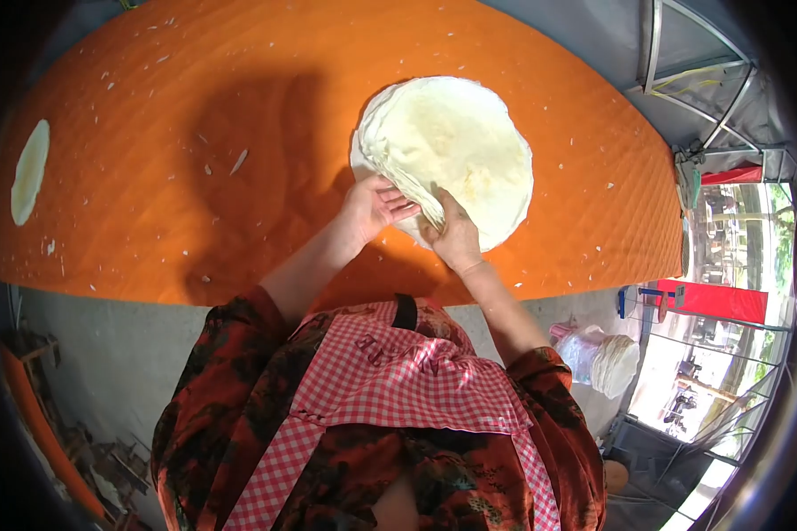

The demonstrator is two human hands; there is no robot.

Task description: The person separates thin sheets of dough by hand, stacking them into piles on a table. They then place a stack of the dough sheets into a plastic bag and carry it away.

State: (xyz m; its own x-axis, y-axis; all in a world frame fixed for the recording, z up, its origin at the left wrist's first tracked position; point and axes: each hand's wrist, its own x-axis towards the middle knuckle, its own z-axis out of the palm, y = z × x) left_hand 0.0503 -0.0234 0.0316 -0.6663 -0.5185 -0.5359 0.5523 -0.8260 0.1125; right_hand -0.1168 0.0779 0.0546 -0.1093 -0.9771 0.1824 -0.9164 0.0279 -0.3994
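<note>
Where the stack of thin flatbreads (452, 150) lies on the orange quilted cloth (150, 195), its near edge is pinched by the right hand (456, 234), fingers closed on the layers; the left hand (376, 205) rests half-open against that edge; left of the stack the cloth runs broad and bare to a single flatbread (29, 171) at its far rim; no writing is readable on the checked apron (398, 372).

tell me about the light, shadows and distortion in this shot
Head view: strong fisheye, the orange table bows into an arc and the corners go black; hard daylight casts a dark shadow left of the flatbread stack; the left hand and right hand at the stack's near edge are sharp; the background at right is overexposed.
</note>
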